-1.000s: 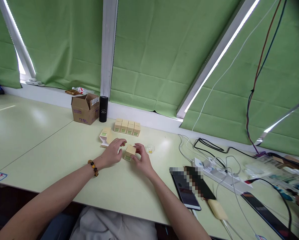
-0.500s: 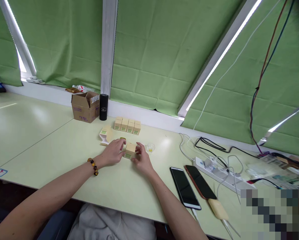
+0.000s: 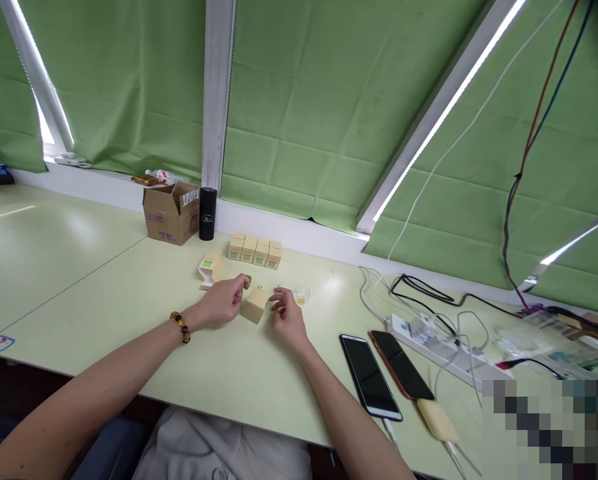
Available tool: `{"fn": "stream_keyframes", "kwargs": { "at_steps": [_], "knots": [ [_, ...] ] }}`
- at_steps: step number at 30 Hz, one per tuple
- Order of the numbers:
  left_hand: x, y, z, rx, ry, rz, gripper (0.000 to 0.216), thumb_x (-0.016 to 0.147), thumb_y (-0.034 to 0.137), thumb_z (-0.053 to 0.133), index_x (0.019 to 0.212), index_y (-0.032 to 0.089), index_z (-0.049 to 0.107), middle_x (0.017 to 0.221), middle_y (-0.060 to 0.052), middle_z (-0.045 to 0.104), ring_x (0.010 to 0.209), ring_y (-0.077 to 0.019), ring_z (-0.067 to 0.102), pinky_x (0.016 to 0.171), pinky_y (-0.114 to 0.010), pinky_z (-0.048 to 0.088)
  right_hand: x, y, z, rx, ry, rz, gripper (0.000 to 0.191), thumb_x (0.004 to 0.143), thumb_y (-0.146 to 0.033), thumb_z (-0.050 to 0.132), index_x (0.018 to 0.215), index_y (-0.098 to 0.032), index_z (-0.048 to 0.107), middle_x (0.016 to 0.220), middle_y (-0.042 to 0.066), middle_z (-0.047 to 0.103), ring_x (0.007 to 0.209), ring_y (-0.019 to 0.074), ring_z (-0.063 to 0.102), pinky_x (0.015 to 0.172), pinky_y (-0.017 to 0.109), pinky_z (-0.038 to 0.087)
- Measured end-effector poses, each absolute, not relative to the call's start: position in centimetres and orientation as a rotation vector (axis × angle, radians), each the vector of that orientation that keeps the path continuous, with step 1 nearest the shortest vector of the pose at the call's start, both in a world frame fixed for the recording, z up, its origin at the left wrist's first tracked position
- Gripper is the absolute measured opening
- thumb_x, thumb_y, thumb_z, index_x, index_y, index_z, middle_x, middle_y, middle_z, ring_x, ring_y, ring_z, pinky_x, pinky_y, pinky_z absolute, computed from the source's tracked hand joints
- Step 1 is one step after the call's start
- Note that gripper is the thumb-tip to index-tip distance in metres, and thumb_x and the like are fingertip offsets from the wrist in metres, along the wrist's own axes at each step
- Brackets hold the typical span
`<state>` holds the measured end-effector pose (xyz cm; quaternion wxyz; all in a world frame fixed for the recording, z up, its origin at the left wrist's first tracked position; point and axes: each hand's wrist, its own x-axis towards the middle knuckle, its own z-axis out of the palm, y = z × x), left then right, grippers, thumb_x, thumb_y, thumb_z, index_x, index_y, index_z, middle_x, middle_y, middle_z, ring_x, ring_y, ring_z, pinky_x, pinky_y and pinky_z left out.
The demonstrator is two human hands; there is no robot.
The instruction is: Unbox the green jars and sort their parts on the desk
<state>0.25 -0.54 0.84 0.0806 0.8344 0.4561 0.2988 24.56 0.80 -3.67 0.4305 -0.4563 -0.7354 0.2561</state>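
A small light-brown cardboard box (image 3: pixel 255 308) stands on the table between my two hands, turned at an angle, with a small loop-like shape at its top back edge. My left hand (image 3: pixel 219 303), with a beaded bracelet (image 3: pixel 180 327) at the wrist, is against the box's left side. Its fingers are curled and their tips partly hidden. A small green thing (image 3: pixel 248 278) shows just behind those fingers; what it is I cannot make out. My right hand (image 3: pixel 289 320) is at the box's right side, fingers bent and apart. A clear plastic container (image 3: pixel 301 295) with something yellow inside sits behind it.
Several similar boxes (image 3: pixel 255 251) stand in a row behind. An opened box (image 3: pixel 209 268) lies to the left. Further back are a carton (image 3: pixel 171 215) and a black tumbler (image 3: pixel 207 214). Two phones (image 3: pixel 371 377) (image 3: pixel 401 365), a power strip (image 3: pixel 436 350) and cables occupy the right.
The small box has turned, so its green label no longer faces me. My left hand has shifted slightly left and its fingers have curled. My right hand has moved only a little.
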Motion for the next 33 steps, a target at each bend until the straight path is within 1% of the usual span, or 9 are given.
{"fn": "stream_keyframes", "kwargs": {
  "at_steps": [2, 8, 13, 18, 21, 24, 28, 30, 33],
  "knots": [
    [0.3, -0.6, 0.7, 2.497, 1.301, 0.849, 0.035, 0.083, 0.014, 0.056, 0.114, 0.024, 0.044, 0.079, 0.001, 0.063, 0.07, -0.021, 0.059, 0.061, -0.031, 0.034, 24.4, 0.7, -3.6, -1.136, -1.843, 0.648, 0.065, 0.069, -0.01, 0.049, 0.132, -0.027, 0.046, 0.114, 0.004, 0.072, 0.086, 0.0186, 0.067, 0.074, 0.03, 0.053],
    [0.5, -0.6, 0.5, 2.489, 1.448, 0.905, 0.03, 0.085, 0.011, 0.048, 0.111, 0.024, 0.043, 0.072, 0.002, 0.057, 0.068, -0.0219, 0.056, 0.06, -0.032, 0.03, 24.6, 0.6, -3.3, -1.177, -1.825, 0.567, 0.056, 0.072, -0.01, 0.048, 0.125, -0.025, 0.053, 0.082, -0.002, 0.069, 0.073, 0.019, 0.063, 0.07, 0.03, 0.049],
    [0.2, -0.9, 1.0, 2.482, 1.37, 0.853, 0.032, 0.084, 0.014, 0.053, 0.114, 0.024, 0.043, 0.078, 0.001, 0.061, 0.071, -0.022, 0.058, 0.062, -0.032, 0.032, 24.5, 0.7, -3.6, -1.122, -1.827, 0.575, 0.058, 0.072, -0.008, 0.05, 0.127, -0.026, 0.053, 0.103, 0.003, 0.072, 0.086, 0.02, 0.066, 0.074, 0.032, 0.052],
    [0.6, -1.4, 1.6, 2.451, 1.258, 0.684, 0.042, 0.084, 0.033, 0.069, 0.115, 0.025, 0.042, 0.077, 0.002, 0.062, 0.069, -0.0227, 0.059, 0.062, -0.032, 0.032, 24.2, 0.4, -3.5, -1.046, -1.896, 0.686, 0.076, 0.069, -0.004, 0.049, 0.142, -0.026, 0.045, 0.136, 0.011, 0.067, 0.113, 0.024, 0.066, 0.086, 0.037, 0.054],
    [0.8, -1.4, 1.5, 2.454, 1.302, 0.705, 0.04, 0.085, 0.036, 0.069, 0.112, 0.024, 0.041, 0.076, 0.002, 0.061, 0.068, -0.0229, 0.059, 0.06, -0.032, 0.03, 24.1, 0.3, -3.5, -1.018, -1.928, 0.735, 0.082, 0.068, -0.003, 0.047, 0.146, -0.027, 0.043, 0.135, 0.011, 0.068, 0.112, 0.0236, 0.066, 0.084, 0.037, 0.054],
    [0.7, -1.2, 1.2, 2.491, 1.331, 0.794, 0.03, 0.088, 0.023, 0.059, 0.112, 0.024, 0.042, 0.078, 0.001, 0.062, 0.068, -0.0228, 0.059, 0.06, -0.032, 0.031, 24.3, 0.4, -3.6, -1.042, -1.911, 0.662, 0.081, 0.066, -0.002, 0.046, 0.143, -0.027, 0.045, 0.122, 0.007, 0.07, 0.106, 0.0223, 0.066, 0.083, 0.035, 0.052],
    [0.5, -1.0, 1.1, 2.524, 1.388, 0.907, 0.031, 0.086, 0.014, 0.053, 0.113, 0.023, 0.042, 0.085, -0.003, 0.064, 0.075, -0.0247, 0.061, 0.065, -0.034, 0.037, 24.5, 0.8, -4.0, -1.082, -1.851, 0.569, 0.077, 0.065, -0.002, 0.045, 0.138, -0.028, 0.047, 0.106, 0.003, 0.069, 0.101, 0.021, 0.064, 0.081, 0.034, 0.051],
    [0.5, -1.0, 1.1, 2.517, 1.389, 0.914, 0.034, 0.086, 0.02, 0.058, 0.117, 0.022, 0.044, 0.095, -0.006, 0.066, 0.086, -0.0274, 0.064, 0.071, -0.037, 0.043, 24.5, 0.8, -4.0, -1.099, -1.834, 0.563, 0.076, 0.065, -0.003, 0.045, 0.137, -0.028, 0.047, 0.104, 0.002, 0.068, 0.1, 0.021, 0.064, 0.08, 0.033, 0.051],
    [0.9, -1.0, 0.6, 2.488, 1.41, 0.877, 0.055, 0.082, 0.044, 0.074, 0.124, 0.021, 0.047, 0.113, -0.013, 0.066, 0.104, -0.0337, 0.064, 0.083, -0.042, 0.049, 24.4, 0.7, -3.9, -1.109, -1.819, 0.567, 0.073, 0.065, -0.003, 0.046, 0.135, -0.027, 0.048, 0.103, 0.002, 0.068, 0.099, 0.0211, 0.065, 0.08, 0.034, 0.052]
  ]
}}
